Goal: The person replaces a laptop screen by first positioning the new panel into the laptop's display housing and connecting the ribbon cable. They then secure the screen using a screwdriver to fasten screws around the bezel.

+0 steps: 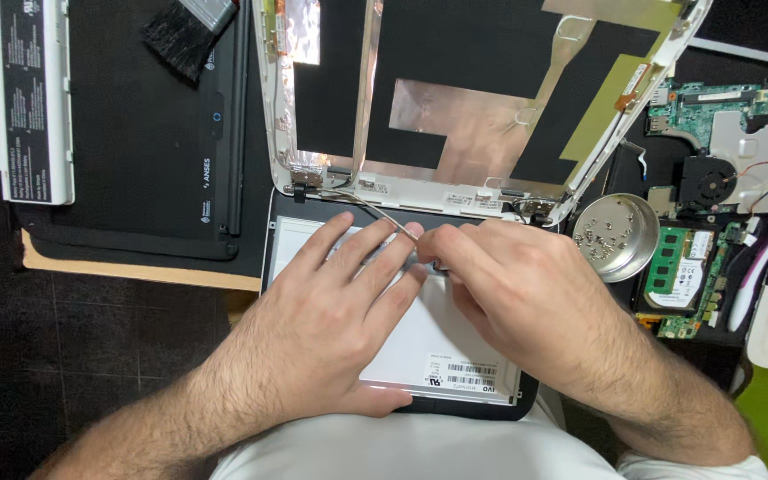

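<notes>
Hands over white screen panel [420,342] lying face-down before the opened lid shell [482,98]: left hand [331,311] flat, steadying it, right hand [508,284] pinching thin cable [375,212] at panel's top edge.

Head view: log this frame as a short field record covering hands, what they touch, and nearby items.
Left hand: flat, palm down on the white display panel
Right hand: fingers pinched on a thin cable at the panel's upper edge
Behind the panel: opened white laptop lid shell with foil strips
Right side: round metal dish holding screws, green circuit board with a fan
Left side: black brush, white battery pack
</notes>
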